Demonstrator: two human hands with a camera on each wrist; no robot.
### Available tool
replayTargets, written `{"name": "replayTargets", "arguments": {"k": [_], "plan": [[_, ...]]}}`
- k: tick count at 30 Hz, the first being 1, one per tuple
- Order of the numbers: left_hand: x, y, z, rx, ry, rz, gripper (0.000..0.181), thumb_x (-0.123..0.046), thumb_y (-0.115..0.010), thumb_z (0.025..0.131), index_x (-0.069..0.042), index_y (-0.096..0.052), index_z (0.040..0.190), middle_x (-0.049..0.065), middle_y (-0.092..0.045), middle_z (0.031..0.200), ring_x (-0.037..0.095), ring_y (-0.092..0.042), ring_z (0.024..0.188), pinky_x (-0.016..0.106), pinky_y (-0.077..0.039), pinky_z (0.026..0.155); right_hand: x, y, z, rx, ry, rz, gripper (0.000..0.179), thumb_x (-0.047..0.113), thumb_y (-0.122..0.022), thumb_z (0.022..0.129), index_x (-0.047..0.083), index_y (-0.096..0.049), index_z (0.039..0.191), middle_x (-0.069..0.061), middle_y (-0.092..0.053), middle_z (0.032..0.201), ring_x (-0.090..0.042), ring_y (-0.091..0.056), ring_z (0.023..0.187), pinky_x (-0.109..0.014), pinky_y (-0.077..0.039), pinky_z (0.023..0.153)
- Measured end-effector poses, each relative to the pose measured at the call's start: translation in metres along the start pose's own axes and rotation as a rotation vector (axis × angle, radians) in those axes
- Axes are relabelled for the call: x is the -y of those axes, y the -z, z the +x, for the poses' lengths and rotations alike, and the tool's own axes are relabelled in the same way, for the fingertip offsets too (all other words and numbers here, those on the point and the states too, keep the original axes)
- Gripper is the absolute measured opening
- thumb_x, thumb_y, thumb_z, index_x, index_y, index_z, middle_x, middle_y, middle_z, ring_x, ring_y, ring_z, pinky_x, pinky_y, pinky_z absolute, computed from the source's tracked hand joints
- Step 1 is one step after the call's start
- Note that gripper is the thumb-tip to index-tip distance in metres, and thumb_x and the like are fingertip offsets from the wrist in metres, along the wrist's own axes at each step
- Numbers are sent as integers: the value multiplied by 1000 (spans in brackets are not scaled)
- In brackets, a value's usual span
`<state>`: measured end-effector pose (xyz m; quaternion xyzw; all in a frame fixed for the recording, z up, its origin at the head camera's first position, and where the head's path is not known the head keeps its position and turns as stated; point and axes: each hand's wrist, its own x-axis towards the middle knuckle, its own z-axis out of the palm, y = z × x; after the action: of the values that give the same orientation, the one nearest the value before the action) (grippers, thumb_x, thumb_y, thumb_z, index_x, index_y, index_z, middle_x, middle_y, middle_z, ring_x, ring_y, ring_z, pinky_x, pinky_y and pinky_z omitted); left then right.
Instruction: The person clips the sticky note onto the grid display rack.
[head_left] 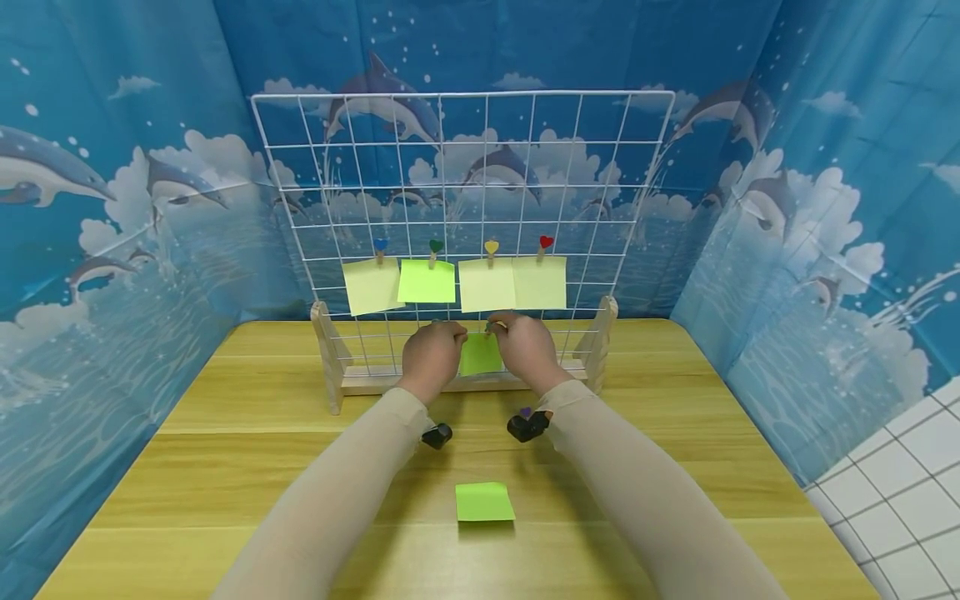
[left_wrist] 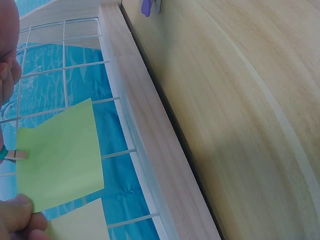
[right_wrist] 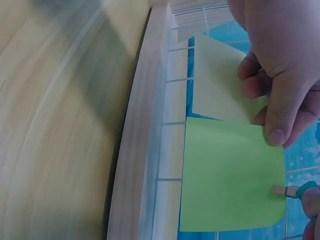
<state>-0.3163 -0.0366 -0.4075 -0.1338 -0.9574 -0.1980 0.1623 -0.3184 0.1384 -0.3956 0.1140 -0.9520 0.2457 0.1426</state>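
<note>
A green sticky note (head_left: pixel 480 354) lies against the lower wires of a white wire grid (head_left: pixel 487 185). My left hand (head_left: pixel 432 358) pinches its upper left corner between thumb and finger. At the note's top edge my right hand (head_left: pixel 527 346) holds a small wooden clothespin (right_wrist: pixel 285 190) with a teal top, its tip overlapping the paper. Beside the green note, a pale yellow note (right_wrist: pixel 220 82) shows in the right wrist view; the left hand covers it from the head camera. Higher up hang pale yellow notes (head_left: pixel 487 287) and a bright green note (head_left: pixel 427 282), under heart-topped clothespins (head_left: pixel 491 248).
Wooden feet (head_left: pixel 330 358) and a wooden base bar (left_wrist: pixel 145 110) support the grid on a wood-grain table (head_left: pixel 247 467). A green sticky pad (head_left: pixel 484 502) lies between the forearms. Near the right wrist is a purple-topped clothespin (head_left: pixel 526 412). A dolphin-print curtain (head_left: pixel 810 167) surrounds the table.
</note>
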Motion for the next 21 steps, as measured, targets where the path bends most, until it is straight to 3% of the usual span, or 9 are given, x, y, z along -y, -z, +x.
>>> {"name": "replayTargets", "arguments": {"k": [4,11,14,18,21], "plan": [[0,0,0,1,2,-3,25,-30,-62,108,-18,-80,121,2,-81,113,21,-78,91,37,-63,72,1,-1,0,-19,9,-12,28,26,-55,111,15,-74,128,0,-65,62,-10,-39,40,-27,-35,46],[-1,1,0,-3,1,-11,25,-29,-63,108,-18,-81,120,1,-81,113,21,-78,92,37,-63,74,0,-3,0,-41,4,25,28,25,-56,111,15,-74,131,-5,-79,89,-10,-40,42,-27,-37,48],[0,1,0,-2,0,-13,25,-29,-63,107,-18,-81,120,1,-81,113,21,-78,92,37,-63,75,-1,-3,0,-31,4,53,30,25,-56,111,15,-73,134,-4,-76,78,-10,-39,41,-27,-36,47],[-1,1,-1,3,-5,-12,25,-29,-63,107,-17,-80,121,2,-81,114,21,-78,92,37,-64,75,-4,-4,-2,8,-4,92,35,26,-56,111,16,-67,143,0,-58,55,-11,-35,40,-27,-33,45],[-1,3,-1,10,-5,-13,26,-28,-62,108,-17,-80,123,2,-81,114,21,-78,91,38,-64,75,-7,-5,-3,28,-9,121,38,24,-55,111,17,-62,148,3,-46,48,-11,-33,39,-26,-32,43]]}}
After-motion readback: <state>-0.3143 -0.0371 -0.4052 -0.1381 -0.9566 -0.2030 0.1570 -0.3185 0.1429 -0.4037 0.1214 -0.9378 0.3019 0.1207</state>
